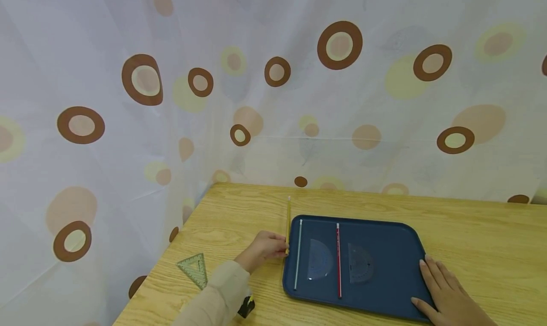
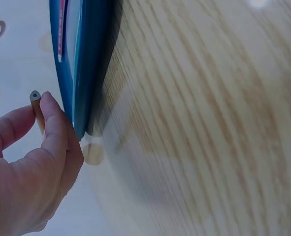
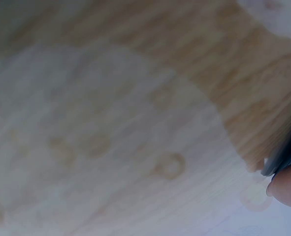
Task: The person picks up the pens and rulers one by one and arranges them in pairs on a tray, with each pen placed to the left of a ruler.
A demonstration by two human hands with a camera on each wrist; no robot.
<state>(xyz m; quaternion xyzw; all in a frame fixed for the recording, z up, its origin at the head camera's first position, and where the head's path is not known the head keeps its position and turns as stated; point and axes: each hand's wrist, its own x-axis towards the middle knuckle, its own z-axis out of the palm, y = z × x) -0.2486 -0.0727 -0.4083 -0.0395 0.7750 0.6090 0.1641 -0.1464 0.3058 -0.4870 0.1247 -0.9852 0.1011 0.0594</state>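
My left hand (image 1: pixel 267 247) pinches a yellow pencil (image 1: pixel 288 221) between thumb and fingers, just outside the left edge of a dark blue tray (image 1: pixel 393 264). In the left wrist view, the pencil's near end (image 2: pixel 35 95) shows between the fingertips. Straight fingers of my right hand (image 1: pixel 448 288) rest on the tray's right rim. On the tray, from left to right, lie a pale teal pencil (image 1: pixel 298 254), a clear protractor (image 1: pixel 319 259), a red pencil (image 1: pixel 339 264) and another clear protractor (image 1: pixel 360 264).
A greenish set square (image 1: pixel 188 266) lies on the wooden table (image 1: pixel 239 207), left of my left forearm. Close to that sleeve is a small black and yellow object (image 1: pixel 246 307), partly hidden. A patterned curtain (image 1: pixel 265 102) hangs behind and to the left.
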